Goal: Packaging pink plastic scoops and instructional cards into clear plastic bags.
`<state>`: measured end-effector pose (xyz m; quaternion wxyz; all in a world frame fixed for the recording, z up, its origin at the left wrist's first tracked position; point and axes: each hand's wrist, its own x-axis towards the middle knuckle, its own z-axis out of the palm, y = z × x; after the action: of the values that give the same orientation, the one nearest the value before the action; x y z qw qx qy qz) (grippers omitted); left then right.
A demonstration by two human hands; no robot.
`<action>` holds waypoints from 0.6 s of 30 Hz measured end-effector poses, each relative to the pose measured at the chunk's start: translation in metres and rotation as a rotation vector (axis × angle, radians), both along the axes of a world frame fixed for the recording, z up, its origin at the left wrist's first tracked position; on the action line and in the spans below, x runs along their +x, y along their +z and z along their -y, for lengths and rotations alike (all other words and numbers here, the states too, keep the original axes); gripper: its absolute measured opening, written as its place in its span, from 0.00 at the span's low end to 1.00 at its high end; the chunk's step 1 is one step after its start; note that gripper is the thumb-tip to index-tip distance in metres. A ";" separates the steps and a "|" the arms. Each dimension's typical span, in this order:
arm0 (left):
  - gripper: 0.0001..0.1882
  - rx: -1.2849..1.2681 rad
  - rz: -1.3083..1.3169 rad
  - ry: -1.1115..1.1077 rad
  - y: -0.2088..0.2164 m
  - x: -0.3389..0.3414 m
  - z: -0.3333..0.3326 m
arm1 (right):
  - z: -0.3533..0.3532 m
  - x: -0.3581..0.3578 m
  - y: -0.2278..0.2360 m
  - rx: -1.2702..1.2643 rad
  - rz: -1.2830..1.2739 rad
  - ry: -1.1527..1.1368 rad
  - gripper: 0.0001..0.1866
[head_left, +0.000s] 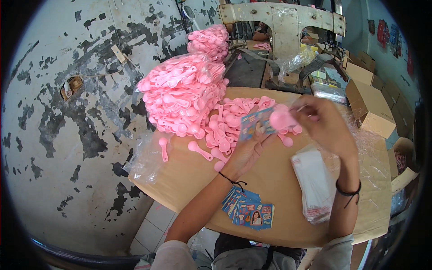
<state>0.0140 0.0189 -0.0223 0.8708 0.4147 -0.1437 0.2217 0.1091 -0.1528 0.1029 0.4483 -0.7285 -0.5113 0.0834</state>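
Pink plastic, blurred, shows between the two hands: a measuring scoop (281, 119) whose round bowl overlaps the right edge of a blue printed card (251, 124). The right hand (320, 118) comes in from the right with its fingers pinched together at the handle end of the scoop; the exact contact is too blurred to make out. The left hand (253, 146) grips the card between thumb and fingers, tilted up above the table (189, 182), which is covered in brown paper. Dark bands circle both wrists.

Just behind the left hand spreads a heap of loose pink scoops (223, 128), and two single scoops lie to the left of it, well apart from each other. Nearer the body, below the left forearm, a fanned pile of blue cards (252, 212) rests on the paper. A stack of clear plastic sleeves (312, 185) lies to the right, beside the right forearm.

Farther out, a bulging clear bag of pink scoops (180, 96) stands against the heap, with another filled bag (208, 41) behind it. Crumpled clear film (145, 158) hangs at the left edge of the table. Beyond stand a pale metal machine (285, 27), an open cardboard box (372, 108) at right, and a peeling wall (85, 144) at left.
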 end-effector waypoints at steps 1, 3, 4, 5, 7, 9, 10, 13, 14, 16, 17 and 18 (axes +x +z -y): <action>0.41 -0.005 -0.003 0.005 -0.004 0.003 -0.007 | 0.007 0.000 0.006 0.039 0.072 -0.084 0.09; 0.37 -0.040 -0.107 -0.044 -0.014 0.008 -0.023 | 0.019 0.003 0.012 0.094 0.118 -0.154 0.08; 0.37 -0.048 -0.114 -0.045 -0.013 0.007 -0.024 | 0.023 0.005 0.012 0.085 0.112 -0.154 0.08; 0.41 0.155 -0.166 0.062 -0.010 0.005 -0.026 | 0.026 0.007 0.012 -0.015 0.200 -0.155 0.08; 0.46 0.366 -0.218 0.159 -0.008 0.001 -0.022 | 0.025 0.011 0.015 -0.154 0.274 -0.167 0.10; 0.45 0.721 -0.115 0.244 -0.006 0.004 -0.021 | 0.022 0.015 0.015 -0.066 0.236 -0.154 0.11; 0.45 0.735 -0.103 0.230 -0.004 0.006 -0.018 | 0.022 0.017 0.015 0.020 0.203 -0.128 0.11; 0.42 1.211 -0.051 0.432 0.015 -0.002 0.009 | 0.020 0.013 0.011 -0.003 0.225 -0.080 0.09; 0.42 1.220 -0.033 0.424 0.020 0.000 0.019 | 0.018 0.014 0.003 -0.025 0.275 -0.036 0.08; 0.35 1.095 -0.144 0.255 0.021 0.012 0.040 | 0.005 0.020 -0.016 -0.002 0.229 -0.015 0.08; 0.23 0.925 0.083 0.316 0.016 0.022 0.047 | 0.000 0.016 -0.018 0.022 0.175 0.039 0.09; 0.23 0.935 0.092 0.317 0.013 0.021 0.042 | -0.003 0.010 -0.016 0.033 0.182 0.037 0.09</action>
<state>0.0347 -0.0228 -0.0092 0.5401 0.7674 -0.2010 0.2812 0.1190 -0.1494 0.0867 0.4104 -0.7161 -0.5644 0.0168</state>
